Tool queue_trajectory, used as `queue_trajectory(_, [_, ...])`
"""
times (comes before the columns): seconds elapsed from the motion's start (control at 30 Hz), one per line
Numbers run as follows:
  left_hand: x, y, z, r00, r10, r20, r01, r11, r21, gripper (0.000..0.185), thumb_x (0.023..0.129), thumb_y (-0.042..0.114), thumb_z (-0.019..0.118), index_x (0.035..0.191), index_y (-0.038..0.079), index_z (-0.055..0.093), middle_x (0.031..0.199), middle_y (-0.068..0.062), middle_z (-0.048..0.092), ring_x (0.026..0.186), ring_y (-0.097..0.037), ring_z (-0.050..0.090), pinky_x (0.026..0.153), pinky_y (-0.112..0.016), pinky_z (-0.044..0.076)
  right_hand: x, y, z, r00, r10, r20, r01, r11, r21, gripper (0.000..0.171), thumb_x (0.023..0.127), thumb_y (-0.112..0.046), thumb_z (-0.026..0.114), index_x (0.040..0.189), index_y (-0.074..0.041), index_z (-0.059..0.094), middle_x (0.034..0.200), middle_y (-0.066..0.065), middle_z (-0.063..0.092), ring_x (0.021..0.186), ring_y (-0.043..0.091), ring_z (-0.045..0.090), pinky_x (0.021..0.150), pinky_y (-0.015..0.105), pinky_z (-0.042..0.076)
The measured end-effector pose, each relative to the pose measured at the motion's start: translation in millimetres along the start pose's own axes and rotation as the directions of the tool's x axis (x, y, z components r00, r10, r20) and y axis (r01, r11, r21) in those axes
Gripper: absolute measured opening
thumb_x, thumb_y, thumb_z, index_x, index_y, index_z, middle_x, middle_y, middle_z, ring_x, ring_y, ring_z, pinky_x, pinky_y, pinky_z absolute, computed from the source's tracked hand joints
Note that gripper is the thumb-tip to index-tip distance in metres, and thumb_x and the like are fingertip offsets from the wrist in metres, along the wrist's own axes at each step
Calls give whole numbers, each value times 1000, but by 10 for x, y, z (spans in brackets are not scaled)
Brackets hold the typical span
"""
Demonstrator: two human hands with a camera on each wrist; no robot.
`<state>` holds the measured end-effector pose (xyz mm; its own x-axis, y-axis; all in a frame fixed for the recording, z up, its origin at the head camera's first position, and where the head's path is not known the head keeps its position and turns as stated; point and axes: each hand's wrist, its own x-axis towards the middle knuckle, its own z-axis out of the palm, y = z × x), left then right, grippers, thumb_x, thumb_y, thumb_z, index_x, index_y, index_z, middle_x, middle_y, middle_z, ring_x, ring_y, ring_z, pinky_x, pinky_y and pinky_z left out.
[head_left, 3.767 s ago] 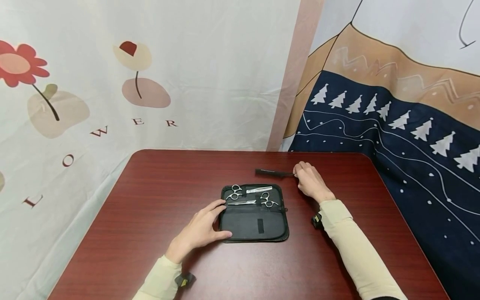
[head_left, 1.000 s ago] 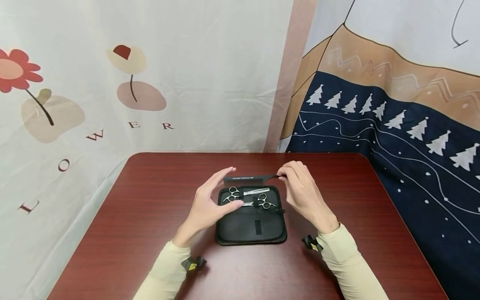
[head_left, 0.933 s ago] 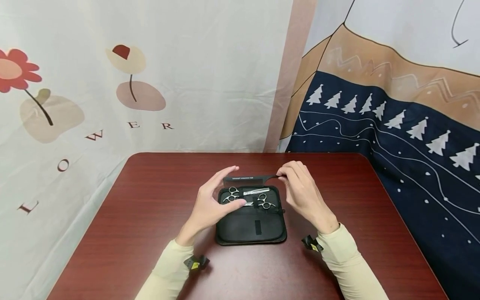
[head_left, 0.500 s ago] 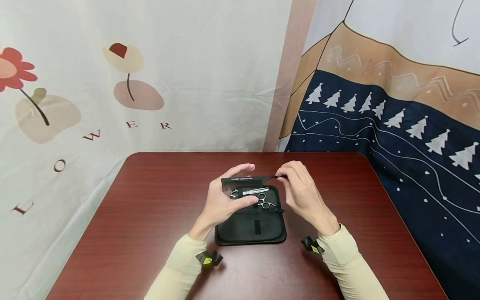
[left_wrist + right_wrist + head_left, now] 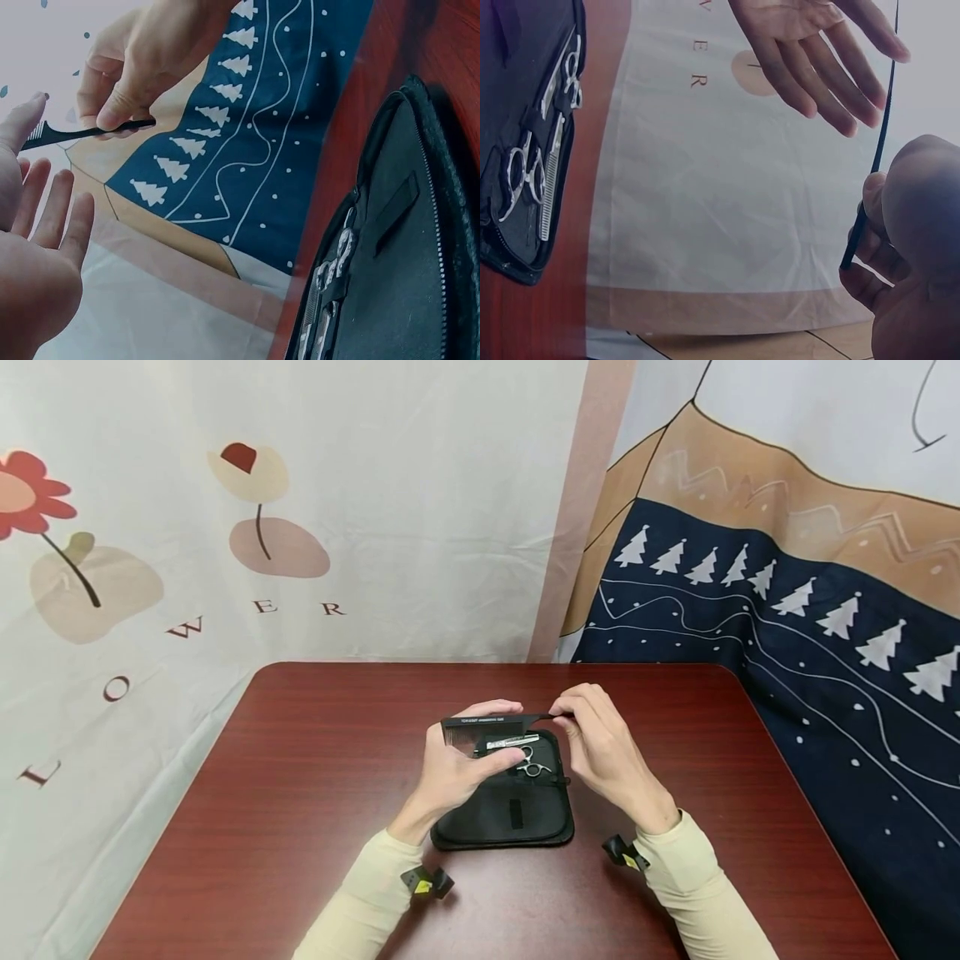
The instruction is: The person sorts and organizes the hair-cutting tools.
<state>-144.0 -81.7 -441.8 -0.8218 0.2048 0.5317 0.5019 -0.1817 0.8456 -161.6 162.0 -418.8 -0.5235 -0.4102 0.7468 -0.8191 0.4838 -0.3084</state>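
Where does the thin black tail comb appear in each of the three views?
Head view: the thin black tail comb is at the centre, above the open black zip case.
Left wrist view: upper left, its tail pinched by the right hand.
Right wrist view: right edge, seen as a thin line.
Shared landmark: the case.

Left hand (image 5: 453,768) hides 1 pair of scissors (image 5: 480,748) (handles covered).

A dark red desk (image 5: 300,793) stands against two hung cloths: a white one (image 5: 375,510) with flowers and letters beyond its far left edge, a navy one (image 5: 787,635) with white trees along its right edge.
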Motion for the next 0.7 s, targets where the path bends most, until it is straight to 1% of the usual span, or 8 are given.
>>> queue_trajectory(0.13, [4,-7,6,999,42,2,-42,999,-12,57,81,-18,91,134,-6,76,132,-32,77,126,-15,77,105,-26,65,8,-7,17,1000,-3,2,3,1000,21,9,105,7,69,113,2,69,110,14,69,105,29,64,97,34,49])
queue_trajectory(0.23, [10,-11,10,998,57,5,-57,998,-15,52,82,-19,90,131,-8,76,129,-32,78,125,-16,78,106,-27,65,9,-7,28,1000,-8,4,8,1000,25,10,105,8,69,112,1,69,109,14,69,104,29,63,97,34,49])
queue_trajectory(0.4, [18,-8,27,999,43,-5,-43,999,-27,46,84,-19,88,127,-9,78,124,-31,80,120,-14,80,104,-28,66,-3,1,40,1000,-1,20,0,1000,26,13,104,9,70,113,0,68,110,14,69,104,28,63,97,34,49])
queue_trajectory(0.57, [17,-7,36,999,44,-28,-46,998,-44,42,83,-20,89,123,-13,78,120,-38,77,118,-14,81,101,-28,67,-12,11,52,999,8,35,-9,999,38,11,105,7,69,113,0,69,110,13,69,106,28,64,99,34,50])
queue_trajectory(0.7, [14,0,32,998,55,-38,-57,997,-50,39,83,-19,90,120,-15,77,118,-41,76,116,-14,82,100,-29,68,-12,10,60,999,6,34,-8,999,47,9,106,5,68,113,0,69,111,13,69,107,28,64,100,34,50])
